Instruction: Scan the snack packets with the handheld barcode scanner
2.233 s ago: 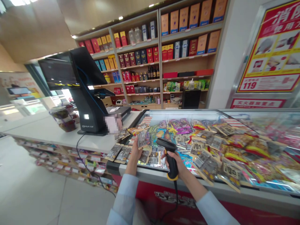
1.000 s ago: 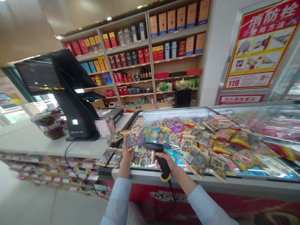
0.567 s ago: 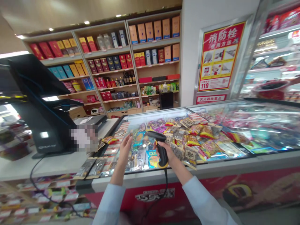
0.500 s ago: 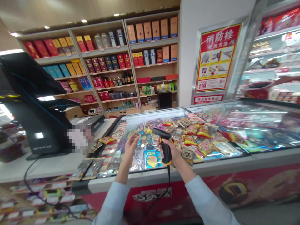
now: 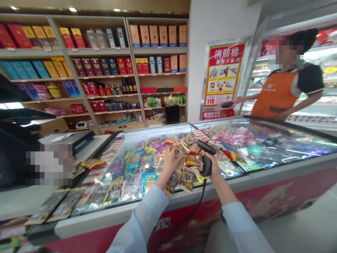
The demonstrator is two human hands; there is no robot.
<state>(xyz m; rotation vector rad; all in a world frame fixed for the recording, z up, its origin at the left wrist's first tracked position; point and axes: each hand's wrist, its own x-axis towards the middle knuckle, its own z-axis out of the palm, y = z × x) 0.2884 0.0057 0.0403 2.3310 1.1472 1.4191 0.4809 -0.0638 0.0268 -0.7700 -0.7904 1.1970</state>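
Observation:
My right hand [image 5: 213,169] is closed round the grip of a black barcode scanner [image 5: 206,154] with a yellow base; its cable hangs down in front of the freezer. The scanner's head points left, towards a pile of snack packets [image 5: 187,175] lying on the glass lid of a chest freezer [image 5: 263,174]. My left hand [image 5: 170,159] rests on this pile just left of the scanner, with its fingers curled onto a packet with a dark printed label [image 5: 179,151]. Both sleeves are light blue.
More flat packets [image 5: 116,188] lie along the lid's left part. A black checkout terminal [image 5: 13,151] stands on the white counter [image 5: 23,198] at left. Shelves of boxed goods [image 5: 116,66] fill the back wall. A person in an orange apron [image 5: 276,93] stands behind the freezer at right.
My left hand held a packet up, then was empty, and now has moved right onto the pile. The scanner moved right too. The view swung right and the person in the apron came into sight.

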